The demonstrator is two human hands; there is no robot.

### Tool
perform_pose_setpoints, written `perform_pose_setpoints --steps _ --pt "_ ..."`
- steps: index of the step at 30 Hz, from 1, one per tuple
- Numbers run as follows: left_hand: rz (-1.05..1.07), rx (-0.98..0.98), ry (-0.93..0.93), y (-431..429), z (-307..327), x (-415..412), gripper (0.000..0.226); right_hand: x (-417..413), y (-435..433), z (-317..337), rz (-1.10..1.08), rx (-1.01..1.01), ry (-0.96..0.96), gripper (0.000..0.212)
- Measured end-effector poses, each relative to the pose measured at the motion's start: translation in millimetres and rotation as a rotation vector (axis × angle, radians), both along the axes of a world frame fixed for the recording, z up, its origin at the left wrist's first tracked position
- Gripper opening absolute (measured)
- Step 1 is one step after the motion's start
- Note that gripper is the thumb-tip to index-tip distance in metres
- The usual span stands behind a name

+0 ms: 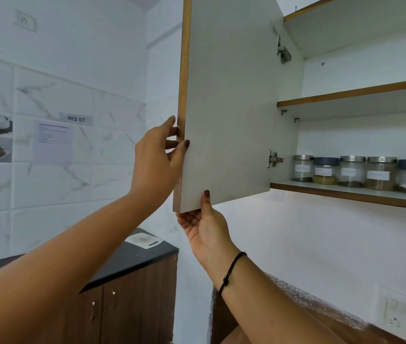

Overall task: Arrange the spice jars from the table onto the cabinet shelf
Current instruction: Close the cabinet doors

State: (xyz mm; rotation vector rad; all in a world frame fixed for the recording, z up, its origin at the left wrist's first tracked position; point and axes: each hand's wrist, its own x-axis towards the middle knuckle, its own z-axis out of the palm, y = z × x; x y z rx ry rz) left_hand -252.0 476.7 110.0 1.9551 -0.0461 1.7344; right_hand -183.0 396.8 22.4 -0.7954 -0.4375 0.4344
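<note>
Open door (226, 108), long axis vertical, hinged at right. Free edge clasped by left grip (158, 155), centre frame; lower corner pinched by right grip (202, 224). Jars (352, 171) ranged on shelf (346, 192), lower right; right grip nearer.

Single head view, wide-angle, tilted upward, near. Close ahead: cabinet door (226, 108), just beyond left hand (157, 157) and right hand (204, 227); shelf (346, 196) farther right of right hand.
</note>
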Motion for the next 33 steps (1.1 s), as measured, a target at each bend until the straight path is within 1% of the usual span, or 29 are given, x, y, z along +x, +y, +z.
perform_pose_setpoints --steps 3,6,8,12,15,19,21,23,26,29,32,33 --pt "-0.051 0.021 -0.031 -11.9 -0.6 -2.3 0.045 0.3 -13.7 -3.2 -0.040 -0.074 -0.066 0.048" --pt "-0.111 0.003 -0.051 -26.4 -2.5 -4.4 0.046 0.3 -27.5 -4.5 -0.085 -0.128 -0.122 0.049" --pt "-0.145 -0.010 -0.054 -35.5 -2.7 -4.8 0.047 0.9 -38.0 -5.4 -0.129 -0.197 -0.175 0.052" --pt "-0.202 0.001 -0.047 -54.1 -0.9 -6.5 0.051 3.6 -63.2 -6.3 -0.315 -0.378 -0.250 0.056" --pt "-0.259 0.014 -0.051 -70.2 1.6 -7.4 0.055 6.1 -84.5 -5.7 -0.525 -0.457 -0.334 0.054" --pt "-0.303 0.102 -0.048 -95.6 5.6 -0.7 0.060 15.8 -116.5 -4.9 -0.777 -0.389 -0.475 0.052" --pt "-0.307 0.152 -0.028 -112.3 6.4 6.6 0.063 21.7 -133.2 -1.6 -0.853 -0.369 -0.517 0.040" --pt "-0.300 0.194 -0.009 -129.2 7.1 14.4 0.065 26.2 -150.4 1.8 -0.882 -0.382 -0.531 0.030" --pt "-0.287 0.260 -0.006 -151.8 8.8 24.5 0.068 27.7 -177.8 6.6 -0.853 -0.398 -0.561 0.030" --pt "-0.361 0.263 0.003 -173.9 7.2 33.8 0.069 21.1 -204.2 9.7 -0.783 -0.372 -0.627 0.024" --pt "-0.433 0.255 -0.003 -194.8 3.4 46.9 0.068 15.0 -227.0 8.2 -0.741 -0.392 -0.687 0.025" --pt "-0.446 0.256 -0.011 -200.6 2.7 51.8 0.067 14.1 -233.7 6.6 -0.739 -0.395 -0.699 0.029"
